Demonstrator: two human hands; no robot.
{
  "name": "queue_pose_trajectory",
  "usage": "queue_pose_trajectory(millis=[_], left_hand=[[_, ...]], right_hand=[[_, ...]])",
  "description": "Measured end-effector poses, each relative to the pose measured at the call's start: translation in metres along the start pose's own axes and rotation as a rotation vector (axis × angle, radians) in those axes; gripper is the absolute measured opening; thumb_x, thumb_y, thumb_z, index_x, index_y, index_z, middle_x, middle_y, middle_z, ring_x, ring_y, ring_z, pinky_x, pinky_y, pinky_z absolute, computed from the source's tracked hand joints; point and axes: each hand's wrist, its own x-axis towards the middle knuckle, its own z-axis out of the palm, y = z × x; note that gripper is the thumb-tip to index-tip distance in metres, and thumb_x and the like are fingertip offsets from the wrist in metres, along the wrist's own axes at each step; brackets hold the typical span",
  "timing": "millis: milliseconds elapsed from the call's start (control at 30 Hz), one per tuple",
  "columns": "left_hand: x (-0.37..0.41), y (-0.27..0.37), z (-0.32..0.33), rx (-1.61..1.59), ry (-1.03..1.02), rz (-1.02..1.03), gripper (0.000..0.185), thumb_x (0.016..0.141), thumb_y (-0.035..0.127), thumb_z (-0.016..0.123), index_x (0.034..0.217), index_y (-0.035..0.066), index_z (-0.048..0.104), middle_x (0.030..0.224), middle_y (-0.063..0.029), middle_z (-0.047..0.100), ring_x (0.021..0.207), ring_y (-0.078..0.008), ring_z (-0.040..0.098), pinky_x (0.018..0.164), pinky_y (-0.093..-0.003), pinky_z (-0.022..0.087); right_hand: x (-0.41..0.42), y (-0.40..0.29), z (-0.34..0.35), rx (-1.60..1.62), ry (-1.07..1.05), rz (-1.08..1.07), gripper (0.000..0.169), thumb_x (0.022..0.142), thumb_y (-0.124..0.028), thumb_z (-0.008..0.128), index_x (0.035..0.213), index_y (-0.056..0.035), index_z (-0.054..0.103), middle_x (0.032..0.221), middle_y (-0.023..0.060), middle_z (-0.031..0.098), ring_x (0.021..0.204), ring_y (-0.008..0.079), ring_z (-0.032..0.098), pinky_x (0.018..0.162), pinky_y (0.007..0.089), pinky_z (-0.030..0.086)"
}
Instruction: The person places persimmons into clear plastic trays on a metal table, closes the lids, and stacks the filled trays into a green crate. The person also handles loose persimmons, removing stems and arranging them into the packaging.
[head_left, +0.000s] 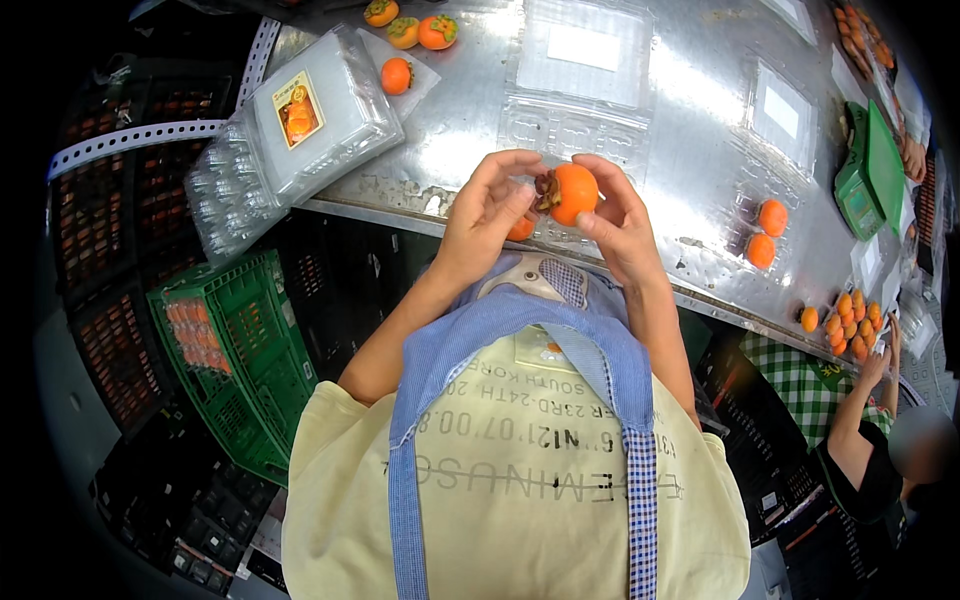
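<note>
My right hand (622, 214) grips an orange persimmon (574, 195) between thumb and fingers, above the table's near edge. The fruit lies on its side, its dried, leafy calyx (546, 191) facing left. At that calyx are the thumb and fingertips of my left hand (491, 202), steadying the fruit from the other side. A second persimmon (520, 229) shows partly below my left hand; the rest of it is hidden. Just beyond my hands, a clear plastic clamshell box (585, 75) lies opened out, with a white label on its lid and moulded hollows (574, 135) in its nearer half.
A stack of clear boxes (330, 112) overhangs the metal table (450, 127) at left, near loose persimmons (397, 75). Two persimmons (761, 251) and a green scale (870, 169) are to the right. A co-worker (862, 442) reaches toward piled fruit (855, 322). Green crates (232, 360) stand left.
</note>
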Motion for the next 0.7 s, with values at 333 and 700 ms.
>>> queue_pose_trajectory(millis=[333, 700], left_hand=[[-0.001, 0.001, 0.009, 0.048, -0.072, -0.114, 0.046, 0.081, 0.007, 0.068, 0.121, 0.001, 0.046, 0.115, -0.0090, 0.053, 0.094, -0.0132, 0.058, 0.081, -0.0266, 0.048], [0.000, 0.009, 0.018, 0.634, -0.102, 0.333, 0.058, 0.064, 0.002, 0.075, 0.117, 0.005, 0.051, 0.115, -0.0113, 0.051, 0.101, -0.0198, 0.055, 0.086, -0.0315, 0.046]], right_hand=[[-0.007, -0.003, -0.003, -0.294, -0.046, -0.194, 0.065, 0.071, -0.009, 0.077, 0.128, -0.0033, 0.045, 0.128, 0.0102, 0.046, 0.119, 0.0214, 0.047, 0.094, 0.0360, 0.043], [-0.013, -0.007, -0.007, -0.092, 0.002, 0.072, 0.057, 0.078, -0.017, 0.072, 0.126, -0.0008, 0.046, 0.120, 0.0132, 0.054, 0.113, 0.0220, 0.053, 0.098, 0.0368, 0.042]])
